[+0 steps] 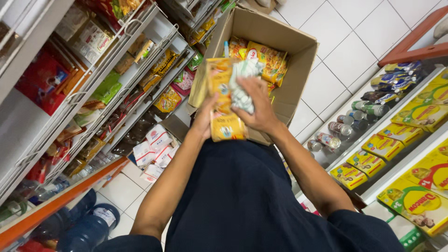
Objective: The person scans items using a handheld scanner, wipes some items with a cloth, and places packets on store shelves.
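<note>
At nine o'clock stand shelves (93, 88) crowded with snack bags, and white packets (156, 147) sit on the lowest shelf. Near centre, the left hand (205, 119) is closed around the edge of a yellow packet (223, 105), holding it upright. Just to its right, the right hand (254, 109) grips a crumpled white-green wrapper (242, 86) against that packet. Behind them at twelve o'clock is an open cardboard box (289, 46) with more yellow packets. At three o'clock, shelves carry cans (343, 123) and yellow cartons (410, 135).
</note>
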